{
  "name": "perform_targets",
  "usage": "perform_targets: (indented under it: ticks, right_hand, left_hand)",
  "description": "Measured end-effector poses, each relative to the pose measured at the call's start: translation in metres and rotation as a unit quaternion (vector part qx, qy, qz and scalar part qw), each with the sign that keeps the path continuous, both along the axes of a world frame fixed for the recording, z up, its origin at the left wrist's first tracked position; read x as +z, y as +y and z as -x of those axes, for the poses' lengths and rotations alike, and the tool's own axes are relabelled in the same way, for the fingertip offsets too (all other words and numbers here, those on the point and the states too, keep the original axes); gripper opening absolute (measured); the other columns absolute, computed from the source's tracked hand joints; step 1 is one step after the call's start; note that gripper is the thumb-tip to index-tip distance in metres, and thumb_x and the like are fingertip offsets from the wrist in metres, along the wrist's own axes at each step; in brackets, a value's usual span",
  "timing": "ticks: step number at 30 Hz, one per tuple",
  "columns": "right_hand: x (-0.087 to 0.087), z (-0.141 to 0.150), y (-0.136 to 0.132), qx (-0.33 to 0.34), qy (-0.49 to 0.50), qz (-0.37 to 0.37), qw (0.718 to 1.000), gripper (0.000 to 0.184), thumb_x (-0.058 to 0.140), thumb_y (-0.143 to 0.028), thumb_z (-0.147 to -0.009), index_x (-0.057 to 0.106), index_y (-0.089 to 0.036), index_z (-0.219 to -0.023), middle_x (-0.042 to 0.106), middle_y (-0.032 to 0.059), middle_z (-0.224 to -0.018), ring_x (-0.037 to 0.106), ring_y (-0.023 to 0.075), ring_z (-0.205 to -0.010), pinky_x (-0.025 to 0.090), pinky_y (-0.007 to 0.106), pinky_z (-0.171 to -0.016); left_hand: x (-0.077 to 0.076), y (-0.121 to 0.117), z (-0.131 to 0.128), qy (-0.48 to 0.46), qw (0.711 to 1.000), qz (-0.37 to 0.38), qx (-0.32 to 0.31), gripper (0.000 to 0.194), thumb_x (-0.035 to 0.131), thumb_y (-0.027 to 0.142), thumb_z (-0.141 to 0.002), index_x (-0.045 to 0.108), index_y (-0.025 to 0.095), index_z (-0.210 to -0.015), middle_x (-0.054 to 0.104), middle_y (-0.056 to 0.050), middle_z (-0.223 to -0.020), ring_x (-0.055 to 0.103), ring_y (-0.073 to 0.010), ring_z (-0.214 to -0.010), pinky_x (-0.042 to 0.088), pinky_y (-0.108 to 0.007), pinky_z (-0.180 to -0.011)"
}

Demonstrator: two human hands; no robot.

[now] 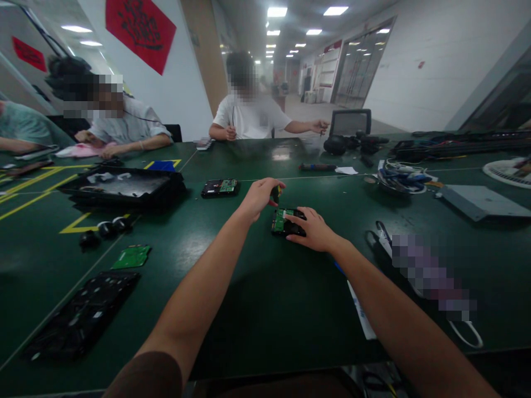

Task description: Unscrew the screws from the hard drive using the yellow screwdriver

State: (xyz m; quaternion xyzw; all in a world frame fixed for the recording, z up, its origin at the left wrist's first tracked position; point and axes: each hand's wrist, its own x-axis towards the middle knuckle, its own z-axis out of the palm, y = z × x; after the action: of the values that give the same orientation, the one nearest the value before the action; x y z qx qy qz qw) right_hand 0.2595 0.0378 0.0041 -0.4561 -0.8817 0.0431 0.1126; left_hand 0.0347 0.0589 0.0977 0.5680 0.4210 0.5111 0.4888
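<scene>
A hard drive (279, 221) lies on the green table with its green circuit board facing up. My right hand (312, 228) rests over its right side, fingers closed about the casing and holding it against the table. In my left hand (262, 200), a screwdriver (275, 193) with a dark and yellow handle is pinched upright above the drive's far left part. Its tip is too small to make out, so I cannot tell whether it touches a screw. A second hard drive (220, 188) sits further left, beyond my left hand.
At left are a black tray (124, 185), a loose green circuit board (131, 257) and a black casing (83, 315). Another screwdriver (317, 167), a cable bundle (402, 177) and a grey metal box (483, 202) lie right. Co-workers (253, 113) sit across the table.
</scene>
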Motion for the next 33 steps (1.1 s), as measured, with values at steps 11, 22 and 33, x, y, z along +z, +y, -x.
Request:
perform_targets:
  ticks: [11,22,33]
  right_hand:
    - [0.0007,0.0002,-0.0008,0.002,0.001,-0.003,1.0,0.075,0.058,-0.073,-0.089,0.044,-0.04,-0.155,0.034,0.0129,-0.16,0.03,0.0415,-0.148,0.03,0.067,-0.116]
    - [0.0003,0.0008,-0.0008,0.002,0.004,-0.005,1.0,0.075,0.059,-0.071,-0.09,0.044,-0.039,-0.155,0.034,0.0127,-0.16,0.031,0.0413,-0.147,0.028,0.065,-0.117]
    - [0.0018,0.0013,-0.0018,0.001,0.004,-0.003,1.0,0.075,0.059,-0.072,-0.089,0.044,-0.039,-0.155,0.034,0.013,-0.159,0.03,0.0421,-0.147,0.029,0.066,-0.117]
  left_hand:
    - [-0.0015,0.0041,0.0031,-0.107,0.993,0.051,0.002,0.017,0.069,0.03,-0.077,0.068,0.014,-0.081,0.063,-0.006,-0.082,0.061,-0.0154,-0.074,0.057,-0.028,-0.064]
    - [-0.0066,0.0061,-0.0026,-0.161,0.983,0.094,0.002,0.021,0.065,0.037,-0.081,0.063,0.016,-0.086,0.068,-0.007,-0.08,0.067,-0.0186,-0.076,0.058,-0.032,-0.067]
    - [-0.0042,0.0014,-0.0032,-0.116,0.99,0.072,-0.037,0.023,0.065,0.037,-0.083,0.066,0.015,-0.09,0.071,-0.01,-0.085,0.069,-0.0207,-0.081,0.055,-0.029,-0.062]
